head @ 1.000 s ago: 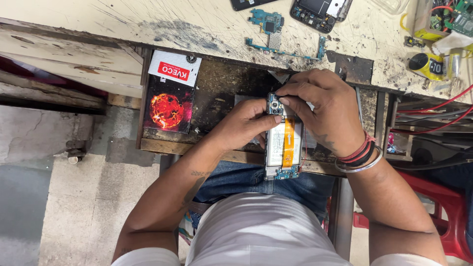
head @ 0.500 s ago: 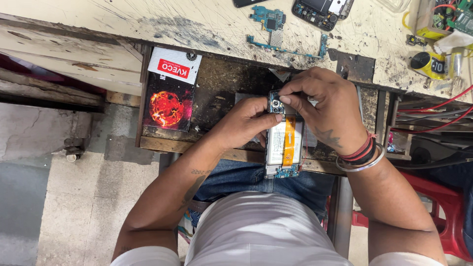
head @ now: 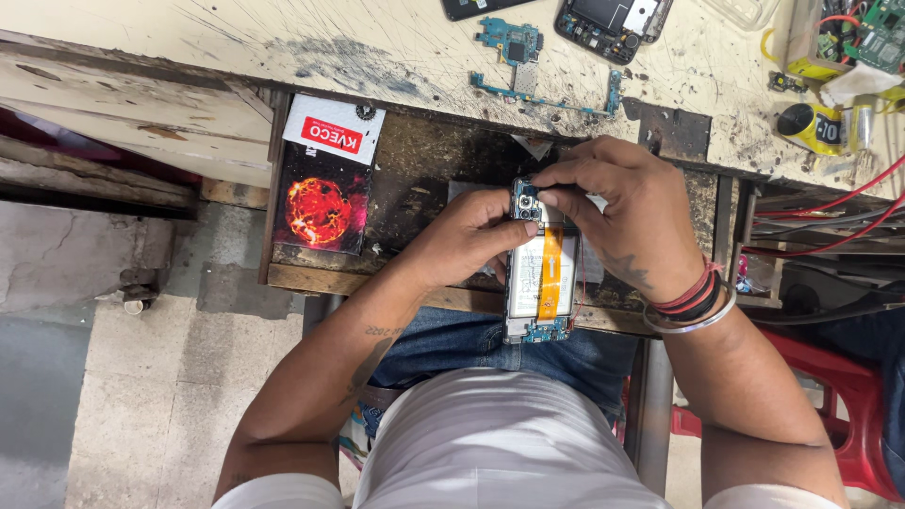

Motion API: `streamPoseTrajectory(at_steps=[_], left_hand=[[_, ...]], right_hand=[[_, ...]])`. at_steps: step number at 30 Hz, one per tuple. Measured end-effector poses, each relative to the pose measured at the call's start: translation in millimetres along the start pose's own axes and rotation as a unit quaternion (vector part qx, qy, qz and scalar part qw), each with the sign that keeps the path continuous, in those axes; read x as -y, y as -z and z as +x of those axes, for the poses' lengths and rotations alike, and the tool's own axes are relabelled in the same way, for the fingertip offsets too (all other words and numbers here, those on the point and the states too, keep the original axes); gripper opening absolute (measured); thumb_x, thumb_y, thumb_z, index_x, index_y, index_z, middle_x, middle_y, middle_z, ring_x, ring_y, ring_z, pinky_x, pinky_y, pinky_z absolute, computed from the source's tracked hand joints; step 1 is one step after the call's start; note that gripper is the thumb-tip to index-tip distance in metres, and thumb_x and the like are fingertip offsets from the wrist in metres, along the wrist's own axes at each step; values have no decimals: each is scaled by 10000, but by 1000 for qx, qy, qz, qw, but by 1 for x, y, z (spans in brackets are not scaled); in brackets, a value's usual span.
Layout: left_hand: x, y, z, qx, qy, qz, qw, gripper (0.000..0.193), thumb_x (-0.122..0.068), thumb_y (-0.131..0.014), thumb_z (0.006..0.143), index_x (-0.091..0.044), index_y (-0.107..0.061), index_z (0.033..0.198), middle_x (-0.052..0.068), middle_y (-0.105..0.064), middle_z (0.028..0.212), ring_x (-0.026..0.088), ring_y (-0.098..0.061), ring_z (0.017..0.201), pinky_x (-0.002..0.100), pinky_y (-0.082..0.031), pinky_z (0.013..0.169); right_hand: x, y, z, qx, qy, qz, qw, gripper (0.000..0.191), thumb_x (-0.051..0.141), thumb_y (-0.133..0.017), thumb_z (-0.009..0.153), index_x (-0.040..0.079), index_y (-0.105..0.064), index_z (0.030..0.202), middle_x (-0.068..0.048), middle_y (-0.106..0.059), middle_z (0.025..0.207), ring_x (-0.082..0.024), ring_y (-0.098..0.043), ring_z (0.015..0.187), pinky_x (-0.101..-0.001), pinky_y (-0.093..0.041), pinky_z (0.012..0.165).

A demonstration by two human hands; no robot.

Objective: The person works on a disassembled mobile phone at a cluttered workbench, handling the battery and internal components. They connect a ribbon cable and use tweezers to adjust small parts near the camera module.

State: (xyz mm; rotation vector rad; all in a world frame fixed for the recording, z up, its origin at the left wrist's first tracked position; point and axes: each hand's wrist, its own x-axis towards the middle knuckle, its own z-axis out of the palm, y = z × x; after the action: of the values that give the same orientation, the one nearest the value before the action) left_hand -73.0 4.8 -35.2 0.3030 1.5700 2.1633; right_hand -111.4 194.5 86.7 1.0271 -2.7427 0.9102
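Observation:
An opened smartphone (head: 537, 283) with its back cover off shows a white battery, an orange flex cable and a small board at its lower end. My left hand (head: 462, 236) grips its left side above an open wooden drawer (head: 424, 170). My right hand (head: 627, 212) curls over the phone's top, fingertips pinching at the camera module (head: 526, 201). Red, black and metal bangles sit on my right wrist.
A box with a red fiery ball picture (head: 325, 179) lies in the drawer's left part. On the scratched bench top lie a blue circuit board (head: 514, 42), a stripped phone frame (head: 613, 19) and a yellow tape roll (head: 801, 121). Red wires (head: 848, 203) run at right, above a red stool (head: 848, 396).
My right hand's fingers have shifted slightly over the phone's top end. The phone and my left hand stay in much the same place.

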Motion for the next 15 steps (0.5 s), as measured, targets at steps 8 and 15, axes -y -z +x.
streamPoseTrajectory(at_steps=[8,15], left_hand=[[1,1,0,-2,7,11,1000,265,-220,-616,1021,7,-659,1150,47,-720,903,88,-706,729,252,-604,538],[2,1,0,0,7,4,1000,253,-224,-620,1021,1,-664,1128,45,-716,901,84,-700,722,250,-598,536]], right_hand=[[2,-4,-1,-21,24,-35,999,160,113,-824,887,104,-777,1040,-66,-726,1040,-273,-721,928,-370,-572,785],[9,1,3,4,-7,-21,1000,102,101,-778,925,86,-752,1022,-75,-709,1010,-286,-717,891,-379,-559,737]])
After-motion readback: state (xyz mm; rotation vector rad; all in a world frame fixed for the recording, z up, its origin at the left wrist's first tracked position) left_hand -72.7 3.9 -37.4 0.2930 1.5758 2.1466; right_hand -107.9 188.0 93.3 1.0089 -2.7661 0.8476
